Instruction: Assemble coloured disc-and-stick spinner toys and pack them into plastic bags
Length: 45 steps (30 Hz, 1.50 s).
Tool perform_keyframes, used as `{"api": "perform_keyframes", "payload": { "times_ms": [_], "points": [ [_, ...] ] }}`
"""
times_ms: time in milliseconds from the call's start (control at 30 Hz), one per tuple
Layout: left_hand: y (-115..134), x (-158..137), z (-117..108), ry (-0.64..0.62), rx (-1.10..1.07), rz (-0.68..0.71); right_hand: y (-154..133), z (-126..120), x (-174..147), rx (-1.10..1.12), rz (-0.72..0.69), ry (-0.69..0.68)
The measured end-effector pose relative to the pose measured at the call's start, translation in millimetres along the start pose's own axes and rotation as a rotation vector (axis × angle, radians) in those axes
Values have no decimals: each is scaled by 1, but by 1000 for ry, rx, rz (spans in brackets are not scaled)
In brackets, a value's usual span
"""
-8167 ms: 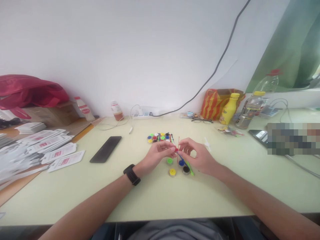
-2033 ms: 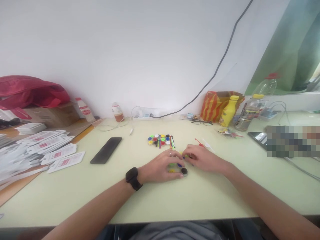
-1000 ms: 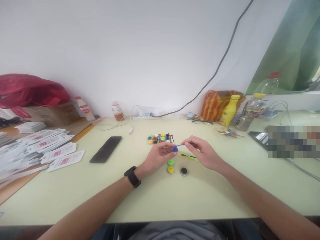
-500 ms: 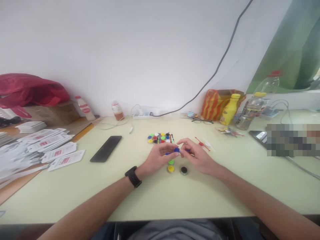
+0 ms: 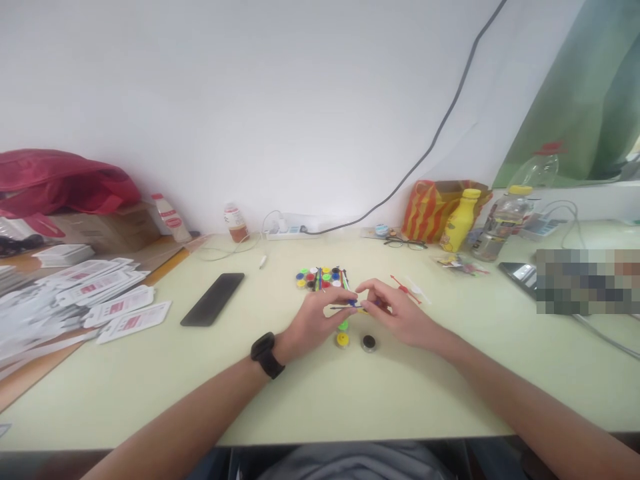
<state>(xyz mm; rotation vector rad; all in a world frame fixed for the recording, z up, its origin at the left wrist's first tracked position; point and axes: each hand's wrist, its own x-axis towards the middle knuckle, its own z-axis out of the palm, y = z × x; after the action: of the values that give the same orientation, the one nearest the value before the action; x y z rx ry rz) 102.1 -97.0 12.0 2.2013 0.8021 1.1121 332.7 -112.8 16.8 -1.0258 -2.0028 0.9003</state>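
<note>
Over the middle of the desk, my left hand [image 5: 320,315] pinches a small blue piece [image 5: 353,303] between thumb and fingers. A thin dark blue stick [image 5: 343,307] with a pointed end shows across that grip. Close on its right, my right hand [image 5: 395,312] has bent fingertips closed on the blue part too; where they grip is partly hidden. Below the hands stand small round pots, one with a yellow top [image 5: 343,340], one with a black top [image 5: 369,343]; a green-topped one [image 5: 343,326] is partly covered. Behind lies a cluster of coloured pots [image 5: 306,276] beside thin coloured sticks [image 5: 345,277].
Right of my hands lie a red stick with a round middle [image 5: 403,289] and a white strip [image 5: 419,291]. A black phone [image 5: 213,300] is on the left, beyond it white cards [image 5: 120,303]. Glasses [image 5: 406,243], a yellow bottle [image 5: 461,221] and a striped bag [image 5: 423,210] stand behind.
The blue piece has turned between my fingers, so the dark pointed stick now shows at my left fingertips. Both hands have stayed in nearly the same place.
</note>
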Motion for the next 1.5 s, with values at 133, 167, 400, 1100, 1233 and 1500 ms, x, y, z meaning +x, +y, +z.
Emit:
{"api": "perform_keyframes", "payload": {
  "times_ms": [133,167,400,1100,1233,1500],
  "points": [
    [-3,-1,0,-7,25,23,1,1,0,8,3,-15],
    [-3,-1,0,-2,27,24,1,1,0,7,2,-16],
    [0,0,0,-26,40,44,0,2,0,24,-9,-8],
    [3,2,-3,-32,63,54,-2,-1,0,-9,-21,35],
    [4,2,-3,-33,43,56,-2,-1,1,8,-22,34],
    [4,2,1,-88,-417,-166,2,-2,2,8,-27,100]
  ]
}}
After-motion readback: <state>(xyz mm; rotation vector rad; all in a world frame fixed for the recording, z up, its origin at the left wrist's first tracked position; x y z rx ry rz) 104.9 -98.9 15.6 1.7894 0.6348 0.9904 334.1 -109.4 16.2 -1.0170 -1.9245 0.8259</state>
